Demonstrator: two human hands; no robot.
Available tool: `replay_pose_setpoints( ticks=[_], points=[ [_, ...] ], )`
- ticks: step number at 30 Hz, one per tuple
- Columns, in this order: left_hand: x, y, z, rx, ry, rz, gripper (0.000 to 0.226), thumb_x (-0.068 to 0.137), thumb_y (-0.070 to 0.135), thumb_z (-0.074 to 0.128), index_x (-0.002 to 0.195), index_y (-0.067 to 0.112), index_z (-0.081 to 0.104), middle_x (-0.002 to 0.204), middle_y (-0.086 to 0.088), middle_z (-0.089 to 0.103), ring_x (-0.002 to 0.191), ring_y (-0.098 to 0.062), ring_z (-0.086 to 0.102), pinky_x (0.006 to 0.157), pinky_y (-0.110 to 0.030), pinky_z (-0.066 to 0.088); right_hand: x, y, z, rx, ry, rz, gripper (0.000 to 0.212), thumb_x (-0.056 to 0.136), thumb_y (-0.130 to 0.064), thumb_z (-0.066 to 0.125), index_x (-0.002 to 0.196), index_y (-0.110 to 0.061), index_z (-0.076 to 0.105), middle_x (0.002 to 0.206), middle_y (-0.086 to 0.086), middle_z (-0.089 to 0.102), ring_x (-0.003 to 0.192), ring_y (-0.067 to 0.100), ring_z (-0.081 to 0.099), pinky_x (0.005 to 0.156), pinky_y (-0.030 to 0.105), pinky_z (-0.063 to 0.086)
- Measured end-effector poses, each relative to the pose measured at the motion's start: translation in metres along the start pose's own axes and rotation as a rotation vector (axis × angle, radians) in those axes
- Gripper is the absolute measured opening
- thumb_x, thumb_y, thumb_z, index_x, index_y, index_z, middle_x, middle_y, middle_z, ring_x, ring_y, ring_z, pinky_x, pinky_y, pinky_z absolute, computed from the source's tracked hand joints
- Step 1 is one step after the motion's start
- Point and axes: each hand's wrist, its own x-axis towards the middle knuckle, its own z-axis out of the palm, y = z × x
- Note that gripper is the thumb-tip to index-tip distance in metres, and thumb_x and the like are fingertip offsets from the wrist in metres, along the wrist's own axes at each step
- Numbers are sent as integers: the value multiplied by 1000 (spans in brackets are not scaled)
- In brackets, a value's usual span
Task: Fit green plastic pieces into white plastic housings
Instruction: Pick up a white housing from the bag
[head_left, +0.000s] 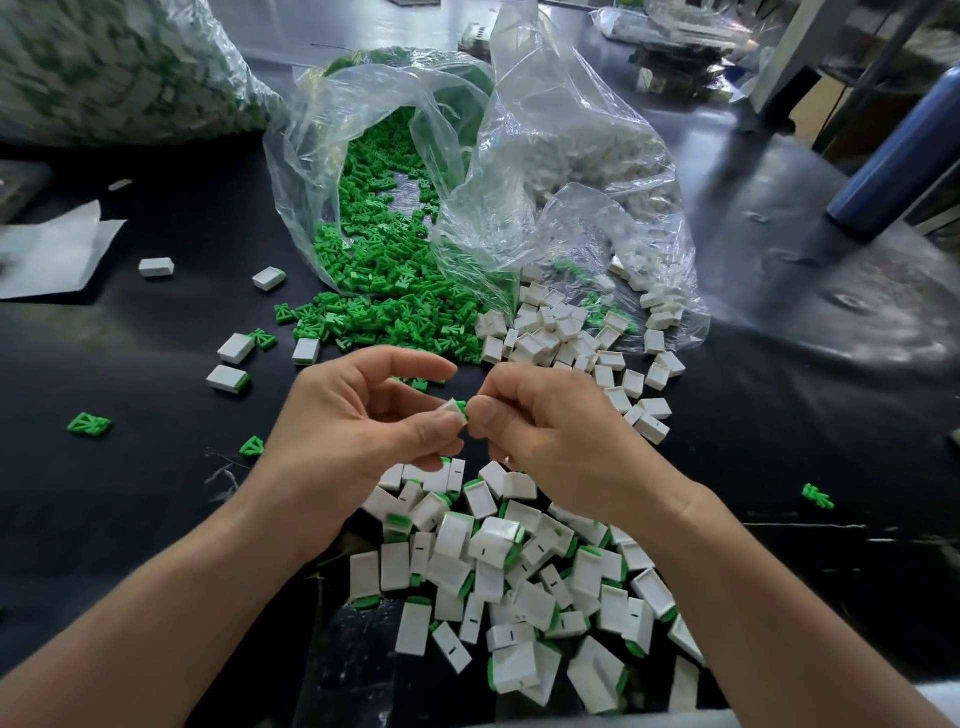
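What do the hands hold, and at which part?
A white housing with green piece: left hand pinches its white end, right hand its green end.

Our left hand (363, 421) and right hand (550, 441) meet on one small housing (456, 408), so nothing passes between them. Left of them we find bare black table (130, 493), dotted only with stray housings (228, 378) and loose green pieces (89, 424). On the right the surface lies open too, bar a single green piece (818, 495). Straight ahead the green heap (395, 317) and the white housings (561, 338) block us, spilling from crumpled clear bags (519, 156). Under our wrists the pile of fitted housings (519, 571) crowds the near edge. A blue cylinder (904, 156) stands far right, a full bag (104, 67) far left.
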Motion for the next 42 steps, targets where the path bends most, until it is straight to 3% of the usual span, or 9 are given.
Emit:
replay_pose_setpoints(
  ticks=[10, 20, 25, 31, 34, 38, 42],
  points=[
    [-3, 3, -4, 168, -73, 71, 45, 53, 14, 73, 95, 23, 64, 65, -11, 69, 55, -21, 67, 51, -23, 54, -4, -7, -3, -306, -90, -165, 21, 93, -17, 47, 73, -17, 42, 60, -10, 38, 58, 11, 35, 58, 32, 27],
    [-7, 2, -3, 269, -105, 74, 47, 53, 17, 72, 97, 30, 61, 64, -9, 69, 54, -19, 66, 53, -22, 54, -5, -12, -4, -494, -195, -210, 20, 95, -20, 42, 76, -17, 37, 69, -7, 36, 69, 16, 38, 67, 38, 37],
    [-5, -2, -6, 356, -124, 106, 53, 66, -4, 75, 101, 33, 60, 64, -5, 69, 53, -18, 65, 54, -25, 55, -5, -13, -4, -525, -223, -229, 19, 95, -16, 44, 76, -19, 37, 72, -7, 37, 69, 15, 36, 64, 36, 33],
    [-6, -5, -6, 400, -183, 111, 57, 68, -1, 79, 104, 37, 58, 65, -2, 70, 52, -19, 65, 56, -28, 55, -4, -9, -3, -596, -289, -282, 17, 95, -16, 43, 79, -19, 40, 76, -6, 42, 73, 18, 43, 67, 37, 37],
    [-5, 0, -6, 286, -141, 101, 58, 58, 8, 79, 105, 36, 58, 67, -5, 70, 55, -17, 66, 56, -24, 55, -4, -7, -4, -461, -198, -270, 18, 94, -16, 46, 77, -18, 43, 68, -8, 39, 65, 15, 39, 61, 35, 34],
    [-3, 4, -2, 73, -70, 85, 55, 51, 19, 73, 104, 26, 60, 69, -8, 71, 59, -19, 68, 54, -21, 54, -1, -2, -7, -84, -36, -119, 26, 94, -27, 49, 72, -15, 55, 58, -11, 46, 52, 4, 41, 52, 22, 34],
    [-3, 3, 0, -30, -50, 87, 48, 51, 13, 70, 98, 21, 64, 68, -2, 71, 64, -9, 67, 57, -16, 51, 0, -1, -8, 394, -115, 148, 49, 78, -54, 34, 72, -13, 61, 64, -2, 62, 53, 7, 53, 52, 17, 39]
  ],
)
